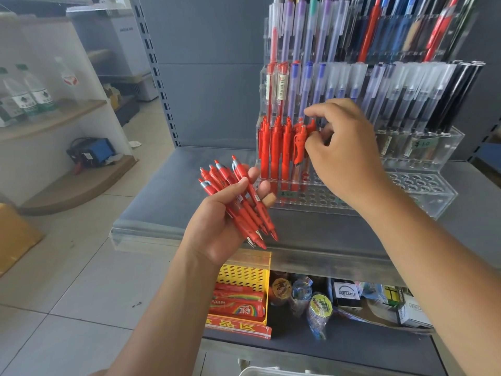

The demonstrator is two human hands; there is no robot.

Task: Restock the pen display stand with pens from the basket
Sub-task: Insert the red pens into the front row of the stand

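Note:
My left hand (222, 218) grips a bundle of several red click pens (245, 210), tips pointing down and to the right, in front of the shelf. My right hand (343, 156) pinches the top of one red pen (299, 143) that stands in the third tier of the clear acrylic pen display stand (423, 185). To its left, several red pens (273, 147) stand upright in the same tier. The stand's front tier shows open holes. Higher tiers hold blue, purple, black and red pens. A white rim at the bottom edge may be the basket (273, 371).
The stand sits on a grey shelf (173, 191) with a clear front lip. Below it, a lower shelf carries a yellow perforated box (244, 278) of candy, tape rolls and small cartons. White shelving with water bottles (29, 96) stands at far left on the tiled floor.

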